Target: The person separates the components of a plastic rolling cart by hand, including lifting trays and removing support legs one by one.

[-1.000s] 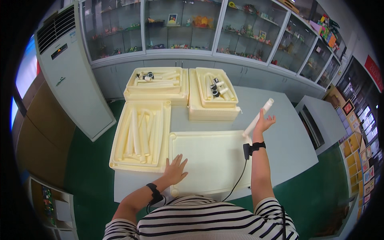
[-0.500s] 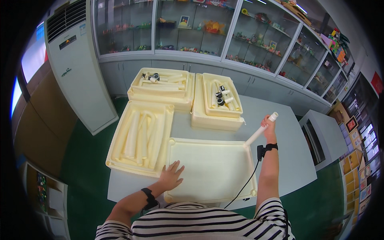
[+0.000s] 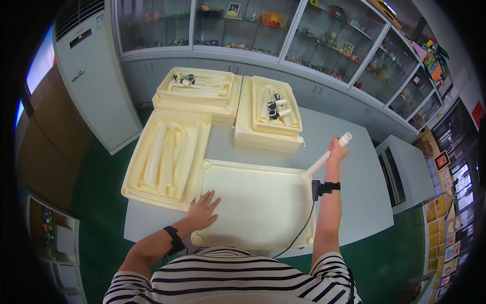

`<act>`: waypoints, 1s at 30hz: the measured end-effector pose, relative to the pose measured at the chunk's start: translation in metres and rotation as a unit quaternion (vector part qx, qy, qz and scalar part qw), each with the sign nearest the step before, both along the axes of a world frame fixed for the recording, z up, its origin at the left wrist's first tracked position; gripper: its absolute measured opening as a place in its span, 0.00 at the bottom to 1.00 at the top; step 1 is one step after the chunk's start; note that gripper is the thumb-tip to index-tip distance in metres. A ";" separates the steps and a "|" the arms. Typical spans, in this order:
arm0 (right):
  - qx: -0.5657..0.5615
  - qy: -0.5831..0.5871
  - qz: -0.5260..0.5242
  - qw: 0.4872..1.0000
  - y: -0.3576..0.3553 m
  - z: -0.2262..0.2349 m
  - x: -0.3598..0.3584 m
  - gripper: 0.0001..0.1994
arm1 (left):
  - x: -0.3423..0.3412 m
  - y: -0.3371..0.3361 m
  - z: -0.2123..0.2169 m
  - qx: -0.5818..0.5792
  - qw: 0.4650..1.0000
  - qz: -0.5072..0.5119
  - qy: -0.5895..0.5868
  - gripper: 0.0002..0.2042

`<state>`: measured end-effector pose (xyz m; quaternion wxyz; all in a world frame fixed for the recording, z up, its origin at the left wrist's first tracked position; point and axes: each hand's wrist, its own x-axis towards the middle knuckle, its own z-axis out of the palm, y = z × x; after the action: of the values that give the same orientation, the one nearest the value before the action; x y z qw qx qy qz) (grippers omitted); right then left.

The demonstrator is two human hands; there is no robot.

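My right hand [image 3: 336, 151] grips a long white pipe [image 3: 318, 165] with a fitting at its upper end, held slanted above the right side of the grey table [image 3: 349, 202]. The pipe's lower end reaches the far right corner of an empty cream tray [image 3: 263, 202] in front of me. My left hand [image 3: 203, 210] lies flat, fingers spread, on that tray's near left part. Both wrists wear black bands, and a cable runs down from the right one.
A cream tray [image 3: 134, 175] with several white pipes sits at the left. Two stacked cream trays [image 3: 225, 109], [image 3: 253, 139] with pipes and black-and-white fittings stand at the back. A tall white air-conditioning unit [image 3: 93, 71] and glass display cabinets [image 3: 283, 35] line the wall.
My right hand has lifted the white pipe slightly and moved it to the right. The view has shifted; my left hand stays flat on the empty tray.
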<state>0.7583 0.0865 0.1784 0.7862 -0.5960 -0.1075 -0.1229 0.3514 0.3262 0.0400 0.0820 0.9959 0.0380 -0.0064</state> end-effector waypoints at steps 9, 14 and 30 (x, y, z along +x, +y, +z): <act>-0.026 -0.085 -0.227 0.970 0.026 0.010 -0.017 0.07 | -0.003 -0.002 -0.002 -0.026 0.999 0.024 -0.018 0.28; -0.021 -0.047 0.199 0.979 -0.021 0.021 -0.003 0.12 | -0.006 0.000 -0.005 -0.040 0.999 0.023 -0.019 0.28; -0.066 -0.048 0.066 0.994 0.005 0.046 -0.014 0.11 | -0.006 -0.001 -0.008 -0.019 0.998 -0.017 -0.059 0.28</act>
<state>0.7439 0.0920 0.2249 0.7454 -0.6316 -0.1924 -0.0921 0.3450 0.3250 0.0323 0.1030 0.9933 0.0163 0.0508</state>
